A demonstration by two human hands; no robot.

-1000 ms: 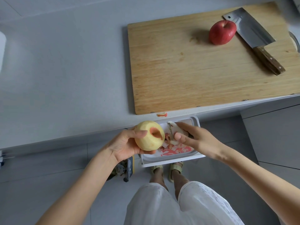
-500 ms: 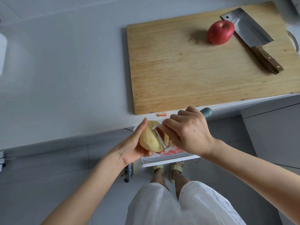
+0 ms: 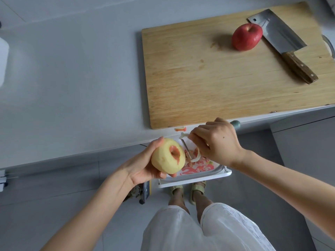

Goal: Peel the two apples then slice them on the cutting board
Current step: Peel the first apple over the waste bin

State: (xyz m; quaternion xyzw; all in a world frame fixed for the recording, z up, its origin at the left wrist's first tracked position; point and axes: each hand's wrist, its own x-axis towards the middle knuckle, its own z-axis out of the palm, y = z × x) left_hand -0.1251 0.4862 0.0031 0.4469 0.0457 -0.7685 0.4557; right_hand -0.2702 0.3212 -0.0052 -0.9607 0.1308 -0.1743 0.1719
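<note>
My left hand (image 3: 140,167) grips a mostly peeled, pale yellow apple (image 3: 167,156) with a ring of red skin left around its hollow. My right hand (image 3: 218,142) holds a white peeler (image 3: 188,149) just right of that apple, its blade apart from the fruit. Both hands are in front of the counter edge, over a white bin (image 3: 195,178) holding red peels. A whole red apple (image 3: 246,36) sits at the far right of the wooden cutting board (image 3: 208,78), next to a cleaver (image 3: 282,46) with a wooden handle.
A small scrap of peel (image 3: 180,128) lies on the grey counter (image 3: 72,87) just below the board's near edge. A white object (image 3: 3,60) stands at the counter's left edge. My feet and the tiled floor are below.
The peeler blade was pressed against the apple half a second ago; now it has come off to the right and the apple's red-ringed hollow faces the camera again.
</note>
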